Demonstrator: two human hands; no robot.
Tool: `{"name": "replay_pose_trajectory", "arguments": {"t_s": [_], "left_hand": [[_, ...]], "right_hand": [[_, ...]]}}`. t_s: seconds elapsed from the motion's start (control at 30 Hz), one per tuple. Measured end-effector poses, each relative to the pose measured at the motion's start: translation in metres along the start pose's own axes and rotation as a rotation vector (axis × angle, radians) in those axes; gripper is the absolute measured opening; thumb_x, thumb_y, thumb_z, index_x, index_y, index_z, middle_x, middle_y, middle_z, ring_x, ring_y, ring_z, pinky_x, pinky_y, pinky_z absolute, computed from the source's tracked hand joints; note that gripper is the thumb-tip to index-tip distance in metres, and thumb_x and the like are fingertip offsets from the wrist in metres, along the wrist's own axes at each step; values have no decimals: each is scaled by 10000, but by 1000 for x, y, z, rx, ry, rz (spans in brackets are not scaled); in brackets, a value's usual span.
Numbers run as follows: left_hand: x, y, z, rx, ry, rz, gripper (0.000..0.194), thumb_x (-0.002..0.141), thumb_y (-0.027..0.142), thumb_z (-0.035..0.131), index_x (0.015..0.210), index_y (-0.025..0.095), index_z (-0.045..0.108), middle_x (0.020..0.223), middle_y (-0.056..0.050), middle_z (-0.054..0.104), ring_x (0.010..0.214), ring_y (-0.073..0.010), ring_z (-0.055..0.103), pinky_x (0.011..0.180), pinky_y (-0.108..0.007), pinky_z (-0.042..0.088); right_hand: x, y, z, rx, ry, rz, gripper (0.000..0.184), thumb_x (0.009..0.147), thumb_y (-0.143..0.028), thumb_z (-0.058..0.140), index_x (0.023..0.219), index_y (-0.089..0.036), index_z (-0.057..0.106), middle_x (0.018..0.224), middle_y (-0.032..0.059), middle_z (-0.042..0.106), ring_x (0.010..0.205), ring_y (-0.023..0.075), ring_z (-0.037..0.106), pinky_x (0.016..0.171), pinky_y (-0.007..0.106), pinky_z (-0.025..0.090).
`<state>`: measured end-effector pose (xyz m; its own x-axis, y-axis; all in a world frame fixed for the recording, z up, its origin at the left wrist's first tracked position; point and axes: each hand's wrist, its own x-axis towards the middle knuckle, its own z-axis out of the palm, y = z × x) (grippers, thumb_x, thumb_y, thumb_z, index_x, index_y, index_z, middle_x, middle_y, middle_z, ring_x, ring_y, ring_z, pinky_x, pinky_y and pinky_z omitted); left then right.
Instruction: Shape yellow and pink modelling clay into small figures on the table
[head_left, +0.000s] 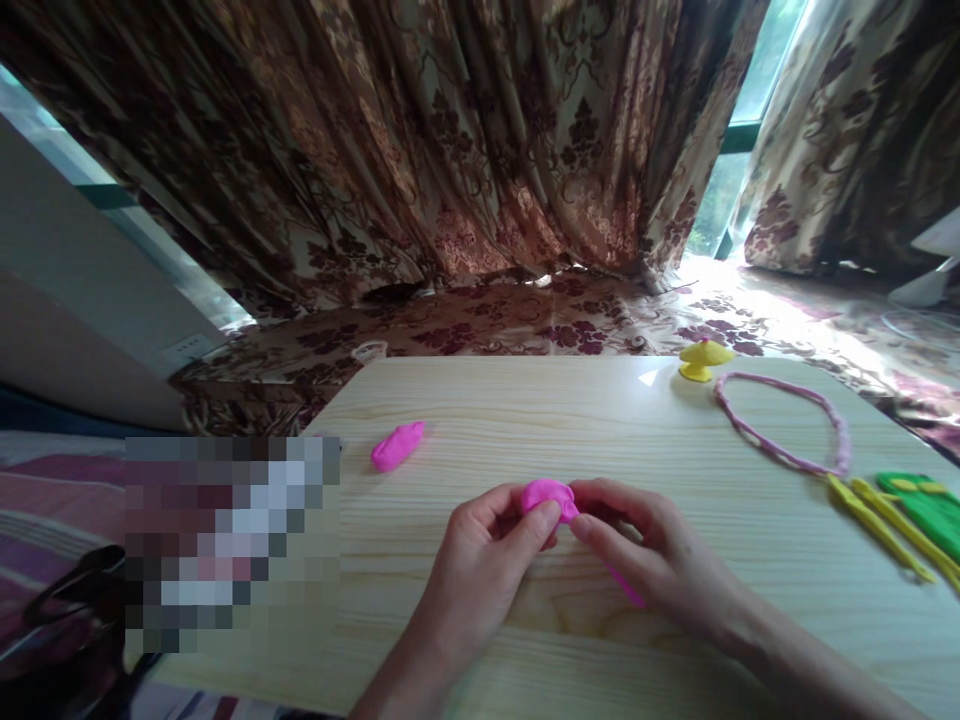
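A rounded piece of bright pink modelling clay (546,494) is pinched between my two hands, above the middle of the table. My left hand (491,540) grips it from the left, thumb pressed on its front. From the right, the thumb and fingers of my right hand (649,550) close on the clay's edge. A thin pink strip (628,588) shows below my right hand; whether it joins the held piece is hidden. Farther back on the left lies a separate pink clay lump (397,446), touched by neither hand.
On the wood-grain table (480,400), a yellow clay figure (703,358) stands at the back right. Near it lie a pink twisted loop (784,374), yellow clay strips (881,530) and a green clay piece (926,510). A pixelated patch covers the table's left side. Patterned curtains (480,150) hang behind.
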<state>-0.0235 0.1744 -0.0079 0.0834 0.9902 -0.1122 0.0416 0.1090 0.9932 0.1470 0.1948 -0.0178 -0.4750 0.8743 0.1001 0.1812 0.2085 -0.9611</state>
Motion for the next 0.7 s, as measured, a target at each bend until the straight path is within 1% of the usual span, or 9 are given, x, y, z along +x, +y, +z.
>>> {"name": "replay_pose_trajectory", "arguments": {"t_s": [0.07, 0.2, 0.33, 0.37, 0.43, 0.53, 0.57, 0.6, 0.7], "left_hand": [[-1, -1, 0, 10, -11, -11, 225, 807, 352, 599, 835, 139, 667, 725, -20, 620, 720, -128, 533, 696, -220, 428], [-2, -3, 0, 45, -19, -12, 238, 815, 364, 584, 837, 141, 665, 735, -24, 625, 731, -137, 539, 700, -229, 428], [-4, -1, -2, 66, -51, 1, 220, 824, 350, 575, 833, 150, 665, 757, -24, 631, 742, -142, 546, 714, -237, 433], [-5, 1, -3, 52, -64, -4, 217, 827, 349, 572, 839, 152, 663, 770, -25, 634, 744, -142, 546, 717, -239, 434], [-7, 2, -4, 12, -80, -19, 214, 833, 347, 566, 842, 154, 659, 777, -22, 632, 745, -138, 543, 724, -240, 436], [-10, 3, -4, -39, -70, -27, 223, 842, 348, 554, 816, 149, 651, 740, -14, 606, 733, -133, 529, 725, -244, 432], [-11, 3, -3, -50, -63, -30, 227, 843, 351, 554, 811, 147, 648, 733, -14, 599, 727, -132, 525, 724, -249, 431], [-11, 2, -3, -62, -58, -36, 227, 842, 352, 556, 822, 145, 647, 741, -16, 598, 725, -132, 522, 724, -255, 430], [-13, 2, -2, -102, -68, -60, 227, 841, 348, 559, 874, 141, 648, 775, -28, 608, 725, -133, 523, 730, -268, 427]], "right_hand": [[0, -1, 0, -31, 9, -13, 202, 890, -331, 511, 945, -181, 634, 760, 0, 602, 721, 123, 542, 624, 220, 424], [-1, 0, 0, -97, 10, -38, 229, 894, -334, 503, 804, -171, 637, 708, -4, 571, 658, 109, 509, 585, 219, 405], [-3, 1, -1, -184, 19, -111, 221, 894, -298, 503, 752, -173, 617, 679, -8, 537, 640, 106, 493, 579, 226, 403], [-3, 1, -2, -206, 24, -133, 195, 889, -290, 511, 774, -175, 619, 691, -5, 544, 651, 110, 504, 590, 230, 413], [-4, 3, -2, -245, 60, -193, 128, 862, -277, 555, 923, -186, 623, 756, 7, 577, 696, 124, 539, 635, 245, 444], [-5, 5, -2, -294, 150, -314, 365, 804, -248, 633, 1156, -203, 546, 860, 29, 605, 763, 144, 572, 701, 272, 474], [-5, 5, -1, -309, 173, -345, 392, 799, -237, 638, 1176, -204, 535, 874, 35, 606, 768, 146, 575, 702, 275, 478], [-5, 5, 0, -321, 180, -361, 369, 802, -225, 632, 1161, -204, 546, 877, 38, 604, 769, 147, 577, 695, 274, 480], [-4, 1, 2, -325, 133, -348, 233, 833, -184, 583, 1065, -204, 597, 887, 40, 596, 780, 140, 577, 682, 261, 477]]}}
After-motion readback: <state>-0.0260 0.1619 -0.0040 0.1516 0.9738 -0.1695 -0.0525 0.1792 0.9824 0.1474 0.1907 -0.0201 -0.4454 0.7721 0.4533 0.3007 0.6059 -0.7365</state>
